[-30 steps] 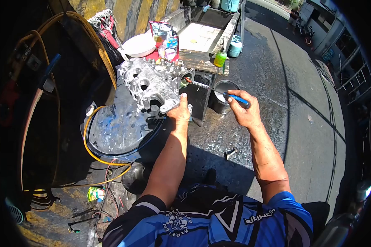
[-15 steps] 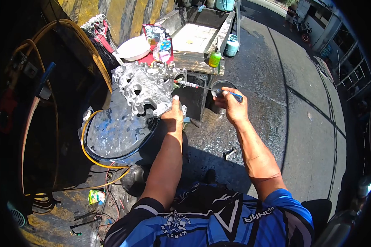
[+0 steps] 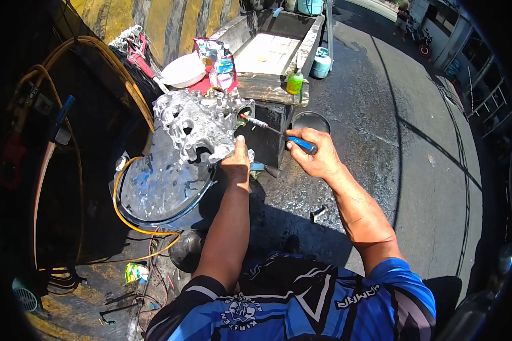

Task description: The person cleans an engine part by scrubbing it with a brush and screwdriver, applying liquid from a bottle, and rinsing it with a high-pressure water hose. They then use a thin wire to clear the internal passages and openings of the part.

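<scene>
A silvery cast metal housing (image 3: 196,122) rests over the back of a blue drum lid (image 3: 162,187). My left hand (image 3: 236,162) is closed on the housing's lower right edge, thumb on top. My right hand (image 3: 316,152) grips the blue handle of a long thin tool (image 3: 302,144). The tool's shaft points left, with a pale wrapped section and a red tip at the round opening on the housing's right side. How far the tip goes in is hard to tell.
Behind the housing are a white basin (image 3: 183,70), a detergent pouch (image 3: 219,63) and a wooden-edged trough (image 3: 273,85) with a green bottle (image 3: 294,83). A black bucket (image 3: 311,121) stands right. A yellow hose (image 3: 117,196) rounds the drum. A person (image 3: 402,20) is far off.
My right hand has moved slightly left and down, bringing the tool's handle nearer the housing. The handle is now more visible. My left hand still holds the housing.
</scene>
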Available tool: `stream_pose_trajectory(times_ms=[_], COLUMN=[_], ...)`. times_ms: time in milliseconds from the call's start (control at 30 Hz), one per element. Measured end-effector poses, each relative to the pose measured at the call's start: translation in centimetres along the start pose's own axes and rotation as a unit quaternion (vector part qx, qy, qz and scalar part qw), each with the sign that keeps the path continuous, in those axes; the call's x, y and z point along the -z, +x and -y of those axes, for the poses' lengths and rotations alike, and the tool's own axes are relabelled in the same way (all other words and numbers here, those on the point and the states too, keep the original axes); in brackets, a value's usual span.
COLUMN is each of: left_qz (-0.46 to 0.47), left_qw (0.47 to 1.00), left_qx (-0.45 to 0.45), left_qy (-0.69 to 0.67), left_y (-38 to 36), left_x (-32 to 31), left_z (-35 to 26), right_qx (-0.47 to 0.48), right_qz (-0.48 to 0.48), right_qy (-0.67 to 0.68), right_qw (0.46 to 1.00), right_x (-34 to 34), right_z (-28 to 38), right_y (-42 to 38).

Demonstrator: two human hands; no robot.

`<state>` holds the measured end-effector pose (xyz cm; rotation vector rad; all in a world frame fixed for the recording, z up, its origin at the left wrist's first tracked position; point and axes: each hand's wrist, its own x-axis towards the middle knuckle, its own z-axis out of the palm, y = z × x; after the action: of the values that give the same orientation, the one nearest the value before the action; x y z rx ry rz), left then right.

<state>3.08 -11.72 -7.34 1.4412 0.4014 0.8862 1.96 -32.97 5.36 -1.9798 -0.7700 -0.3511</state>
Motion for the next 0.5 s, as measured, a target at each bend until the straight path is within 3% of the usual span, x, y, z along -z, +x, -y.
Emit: stream_pose_trajectory(times_ms=[33,67,133,167,200,233,300,333,367,500], left_qz=[0.006,-0.019,-0.003,0.046,0.053,0.07,0.032,0.077,0.074,0.065], left_qw=[0.999,0.993,0.992,0.993,0.998,0.997,0.989,0.988,0.987,0.978], left_qx=[-0.006,-0.034,0.013,0.079,0.017,0.014,-0.017,0.044,0.044,0.052], left_qy=[-0.043,-0.11,-0.125,-0.077,0.032,0.019,-0.142,-0.125,-0.136,-0.193], left_y=[0.1,0.4,-0.1,0.0,0.6,0.7,1.4,1.8,1.9,1.1], left_x=[0.0,-0.8,0.0,0.8,1.3,1.8,2.1,3.5,4.1,5.5], left_z=[0.0,0.2,-0.2,-0.5,1.4,-0.6,-1.3,-0.5,0.3,-3.4], right_qx=[0.047,0.022,-0.049,-0.086,-0.054,-0.017,-0.065,-0.092,-0.121,-0.033], right_qz=[0.016,-0.002,-0.021,-0.008,-0.006,-0.005,-0.011,-0.027,-0.044,-0.009], right_qy=[-0.016,-0.004,0.028,0.04,0.03,0.023,0.059,0.071,0.083,0.045], right_qw=[0.999,1.0,0.998,0.995,0.998,1.0,0.996,0.993,0.988,0.998], right_x=[0.5,0.3,-1.6,-2.5,-2.3,-1.9,-1.3,-1.8,-2.2,-3.1], right_z=[0.2,-0.2,-1.1,-1.2,-0.6,0.0,-1.4,-1.9,-2.3,-1.3], right_y=[-0.2,-0.3,0.0,0.1,0.3,0.1,-0.6,-0.6,-0.6,-0.8])
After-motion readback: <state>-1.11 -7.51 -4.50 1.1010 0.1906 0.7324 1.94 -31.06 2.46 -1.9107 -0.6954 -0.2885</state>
